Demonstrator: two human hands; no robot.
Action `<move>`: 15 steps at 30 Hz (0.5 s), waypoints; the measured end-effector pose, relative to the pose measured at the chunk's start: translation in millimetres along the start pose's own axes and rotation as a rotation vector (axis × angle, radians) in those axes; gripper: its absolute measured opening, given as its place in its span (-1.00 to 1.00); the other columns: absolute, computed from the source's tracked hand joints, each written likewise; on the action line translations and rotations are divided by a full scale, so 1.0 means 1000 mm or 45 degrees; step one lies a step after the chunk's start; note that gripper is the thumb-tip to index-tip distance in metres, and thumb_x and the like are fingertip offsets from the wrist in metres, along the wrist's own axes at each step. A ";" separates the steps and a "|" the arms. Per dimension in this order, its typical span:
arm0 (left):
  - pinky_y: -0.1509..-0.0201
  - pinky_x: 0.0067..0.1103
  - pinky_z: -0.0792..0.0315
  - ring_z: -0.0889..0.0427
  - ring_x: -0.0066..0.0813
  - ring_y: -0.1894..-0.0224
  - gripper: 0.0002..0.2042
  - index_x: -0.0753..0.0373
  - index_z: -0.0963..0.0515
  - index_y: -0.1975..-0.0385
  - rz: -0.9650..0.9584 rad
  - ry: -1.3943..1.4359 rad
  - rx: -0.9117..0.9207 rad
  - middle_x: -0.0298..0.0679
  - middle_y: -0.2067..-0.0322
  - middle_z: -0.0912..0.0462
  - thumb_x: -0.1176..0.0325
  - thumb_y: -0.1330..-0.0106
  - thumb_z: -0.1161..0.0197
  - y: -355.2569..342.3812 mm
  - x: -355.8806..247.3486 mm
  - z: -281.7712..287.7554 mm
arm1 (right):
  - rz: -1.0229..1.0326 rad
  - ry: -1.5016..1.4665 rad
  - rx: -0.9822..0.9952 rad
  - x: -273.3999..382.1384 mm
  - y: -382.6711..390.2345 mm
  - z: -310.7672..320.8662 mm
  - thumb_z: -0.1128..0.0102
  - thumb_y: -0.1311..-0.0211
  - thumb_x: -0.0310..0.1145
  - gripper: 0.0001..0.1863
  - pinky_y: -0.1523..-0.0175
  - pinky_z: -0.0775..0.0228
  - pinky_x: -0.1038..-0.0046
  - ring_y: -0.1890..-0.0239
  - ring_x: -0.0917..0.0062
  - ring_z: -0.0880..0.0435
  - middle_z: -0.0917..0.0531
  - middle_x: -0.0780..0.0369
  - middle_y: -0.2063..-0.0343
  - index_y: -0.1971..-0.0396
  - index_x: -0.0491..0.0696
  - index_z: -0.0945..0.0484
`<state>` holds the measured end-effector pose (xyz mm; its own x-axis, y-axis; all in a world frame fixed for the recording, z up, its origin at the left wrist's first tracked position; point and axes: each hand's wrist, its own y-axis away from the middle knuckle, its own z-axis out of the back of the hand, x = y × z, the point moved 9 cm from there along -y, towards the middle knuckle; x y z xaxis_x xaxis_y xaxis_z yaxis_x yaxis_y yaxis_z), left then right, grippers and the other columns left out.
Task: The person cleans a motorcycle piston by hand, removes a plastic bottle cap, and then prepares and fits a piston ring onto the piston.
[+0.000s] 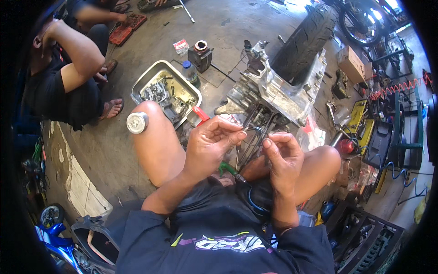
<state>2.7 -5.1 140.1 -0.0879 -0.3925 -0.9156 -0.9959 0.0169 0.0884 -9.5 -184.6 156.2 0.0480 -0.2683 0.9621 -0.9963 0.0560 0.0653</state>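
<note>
The left hand (210, 142) and right hand (284, 160) each have the grip clamped on a thin dark ring (258, 128), near side of the metal engine casing (277, 95).

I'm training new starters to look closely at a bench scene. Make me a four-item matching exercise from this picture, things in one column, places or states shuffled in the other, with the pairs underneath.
Things
1. Thin dark ring
2. Round silver part
3. Light-coloured basin
4. Bottle

Places or states
A. At the person's left knee
B. Topped with a blue cap
C. Held between the left hand and the right hand
D. Has metal parts lying in it

Pairs: 1-C, 2-A, 3-D, 4-B
</note>
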 end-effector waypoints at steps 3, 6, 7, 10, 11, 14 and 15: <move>0.25 -0.67 -0.53 -0.67 -0.58 0.31 -0.88 0.32 -0.56 0.25 -0.009 0.103 0.013 -0.23 0.35 -0.68 0.58 -0.27 -0.35 0.003 0.001 0.017 | 0.030 0.035 0.062 -0.001 -0.001 -0.016 -0.28 -0.21 -0.68 -0.85 0.13 -0.43 0.64 0.25 0.68 -0.59 -0.60 0.28 0.29 0.23 -0.22 -0.58; 0.25 -0.67 -0.53 -0.67 -0.58 0.31 -0.88 0.31 -0.57 0.27 0.016 0.140 -0.068 -0.24 0.35 -0.69 0.57 -0.26 -0.36 0.010 0.001 0.033 | 0.051 0.098 0.110 -0.003 0.000 -0.032 -0.27 -0.20 -0.71 -0.85 0.11 -0.44 0.63 0.22 0.66 -0.57 -0.58 0.27 0.30 0.24 -0.23 -0.58; 0.25 -0.67 -0.53 -0.67 -0.58 0.31 -0.88 0.31 -0.57 0.27 0.007 0.133 -0.115 -0.24 0.35 -0.69 0.57 -0.26 -0.36 0.015 -0.002 0.040 | 0.049 0.107 0.108 -0.003 0.001 -0.037 -0.26 -0.19 -0.73 -0.85 0.09 -0.44 0.62 0.20 0.65 -0.56 -0.57 0.26 0.30 0.25 -0.24 -0.59; 0.21 -0.67 -0.56 -0.68 -0.60 0.30 -0.87 0.30 -0.57 0.29 0.074 0.087 -0.177 -0.25 0.33 -0.70 0.56 -0.24 -0.38 0.025 -0.002 0.054 | 0.089 0.326 0.080 -0.002 0.007 -0.045 -0.31 -0.15 -0.68 -0.86 0.14 -0.38 0.59 0.23 0.63 -0.54 -0.57 0.25 0.32 0.29 -0.21 -0.59; 0.19 -0.68 -0.57 -0.68 -0.61 0.29 -0.87 0.30 -0.57 0.30 0.103 0.109 -0.183 -0.26 0.32 -0.70 0.55 -0.23 -0.40 0.028 0.000 0.056 | 0.146 0.455 0.077 -0.002 0.010 -0.047 -0.33 -0.14 -0.66 -0.86 0.16 -0.37 0.57 0.26 0.62 -0.54 -0.58 0.25 0.34 0.31 -0.21 -0.60; 0.14 -0.69 -0.60 -0.68 -0.62 0.26 -0.85 0.31 -0.57 0.30 0.139 0.102 -0.212 -0.28 0.31 -0.70 0.55 -0.21 -0.41 0.039 -0.005 0.070 | 0.207 0.509 0.169 -0.005 0.013 -0.062 -0.33 -0.14 -0.66 -0.87 0.17 -0.38 0.58 0.28 0.62 -0.54 -0.58 0.25 0.35 0.31 -0.21 -0.60; 0.14 -0.68 -0.59 -0.68 -0.63 0.26 -0.85 0.31 -0.56 0.30 0.132 0.077 -0.250 -0.28 0.30 -0.68 0.57 -0.22 -0.40 0.042 -0.008 0.075 | 0.199 0.508 0.186 -0.008 0.014 -0.068 -0.33 -0.14 -0.66 -0.87 0.17 -0.38 0.58 0.28 0.62 -0.54 -0.58 0.25 0.35 0.31 -0.21 -0.60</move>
<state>-40.2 67.9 121.1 -0.1826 -0.4527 -0.8728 -0.9581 -0.1172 0.2612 -19.0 -116.0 167.7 -0.1088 0.1260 0.9860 -0.9920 -0.0775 -0.0996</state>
